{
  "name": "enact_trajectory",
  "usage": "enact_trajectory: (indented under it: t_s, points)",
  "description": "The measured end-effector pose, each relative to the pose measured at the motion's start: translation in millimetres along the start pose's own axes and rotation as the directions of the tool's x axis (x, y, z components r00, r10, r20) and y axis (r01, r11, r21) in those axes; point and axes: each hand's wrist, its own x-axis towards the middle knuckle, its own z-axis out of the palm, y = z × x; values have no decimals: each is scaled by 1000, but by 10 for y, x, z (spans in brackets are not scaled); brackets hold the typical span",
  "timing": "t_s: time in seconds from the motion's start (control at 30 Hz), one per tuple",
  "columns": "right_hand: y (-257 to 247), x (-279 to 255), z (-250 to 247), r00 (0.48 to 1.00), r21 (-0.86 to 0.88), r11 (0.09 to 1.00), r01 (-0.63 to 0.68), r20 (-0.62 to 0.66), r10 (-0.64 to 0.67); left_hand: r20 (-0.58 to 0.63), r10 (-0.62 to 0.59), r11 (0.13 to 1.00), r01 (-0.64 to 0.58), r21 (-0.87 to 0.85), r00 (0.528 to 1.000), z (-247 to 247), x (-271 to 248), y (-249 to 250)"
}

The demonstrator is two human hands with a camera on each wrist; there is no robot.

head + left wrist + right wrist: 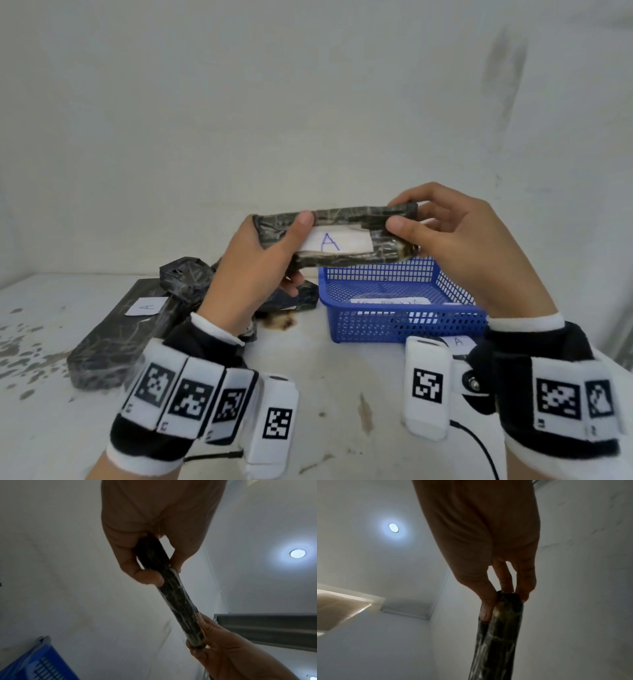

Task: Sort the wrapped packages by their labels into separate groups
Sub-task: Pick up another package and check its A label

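- Now lifted above the table (325, 370): a flat wrapped package (342, 219) in dark marbled film, long side level, white label (337, 241) with a blue letter "A" turned to the head camera.
- Gripped at its left end by the left hand (255, 270), thumb on the front face beside the label, other fingers behind.
- Pinched at its right end by the right hand (455, 240), thumb in front, fingers curled over the top edge.
- Held over the far rim of a blue mesh basket (404, 325), not touching it; a white paper lying inside, writing too blurred to read.
- Lying on the table at the left: another long package (116, 339) with an "A" label, and crumpled dark packages (186, 277) beside it, partly hidden by the left hand.
- Seen edge-on in both wrist views, thin and dark.
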Motion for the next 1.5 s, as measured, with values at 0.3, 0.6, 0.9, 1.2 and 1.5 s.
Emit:
enact_trajectory:
  t_s: [0.3, 0.6, 0.9, 1.2, 1.5]
  points:
    - [1000, 557, -770, 968, -344, 905, -249, -56, 245, 42, -232, 904, 200, 379, 972, 486, 623, -480]
    - [2006, 959, -978, 852, -738, 603, -303, 73, 518, -28, -323, 669, 249, 700, 946, 867, 912, -1278]
    - [2404, 1071, -928, 824, -840, 525, -136, 198, 531, -50, -351, 675, 290, 678, 935, 935, 895, -1505]
    - [2580, 1087, -867, 767, -952, 214, 217, 302, 566, -32, -344, 717, 284, 637, 939, 920, 914, -1592]
    - [2310, 1155, -889, 751, -959, 222, 177, 277, 599, -21, -423, 681, 334, 651, 906, 792, 799, -1379]
